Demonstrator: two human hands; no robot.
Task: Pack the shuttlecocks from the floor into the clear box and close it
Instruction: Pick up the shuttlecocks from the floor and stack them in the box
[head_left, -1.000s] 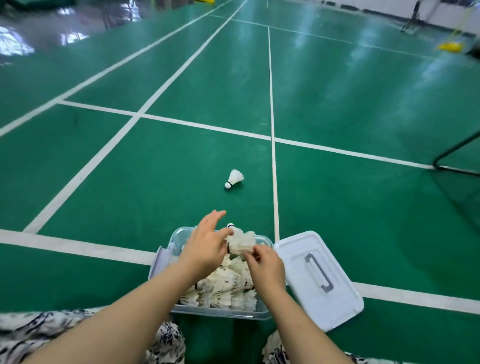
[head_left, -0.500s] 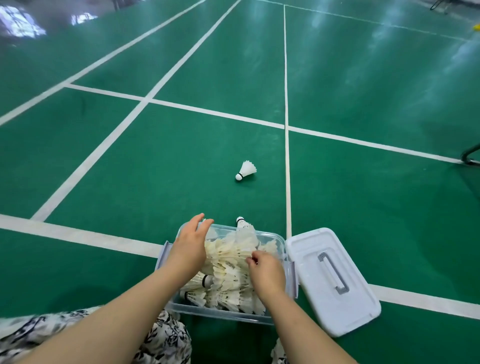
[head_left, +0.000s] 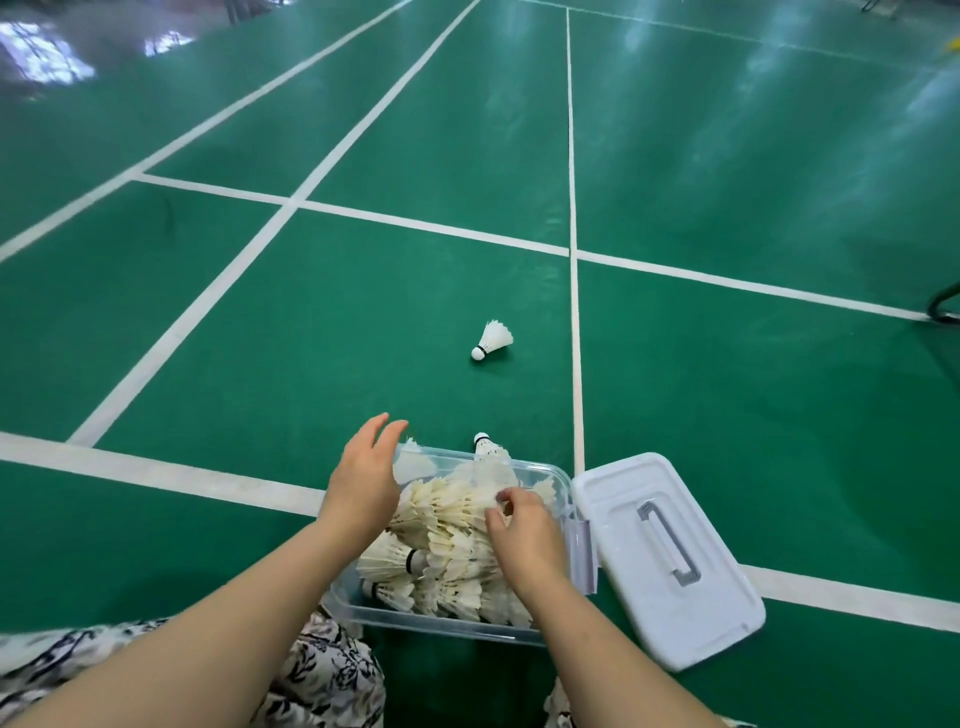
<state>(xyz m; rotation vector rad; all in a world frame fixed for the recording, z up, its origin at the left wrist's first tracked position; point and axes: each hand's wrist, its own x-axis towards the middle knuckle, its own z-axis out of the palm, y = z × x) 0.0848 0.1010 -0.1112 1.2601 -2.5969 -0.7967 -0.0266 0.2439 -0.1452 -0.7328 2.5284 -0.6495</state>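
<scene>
**On court floor: box nearly full, one stray left**

At the near service line sits the clear box (head_left: 563, 480), heaped with feathered shuttlecocks (head_left: 441, 540). Left hand (head_left: 363, 483) hovers at the far-left rim, fingers loosely spread, holding nothing. Right hand (head_left: 524, 535) pinches feathers atop the pile, seemingly settling one. One loose shuttlecock (head_left: 492, 340) lies well beyond on the green floor (head_left: 260, 338). White lid (head_left: 670, 556) rests beside the box, off. Remaining, by my reckoning: fetch the stray, fit the lid.

Left hand (head_left: 363, 486): lower centre of frame, fingers spread loosely, palm facing right.
Right hand (head_left: 524, 535): just right of it, fingertips (head_left: 503, 498) curled downward, pinching.
</scene>
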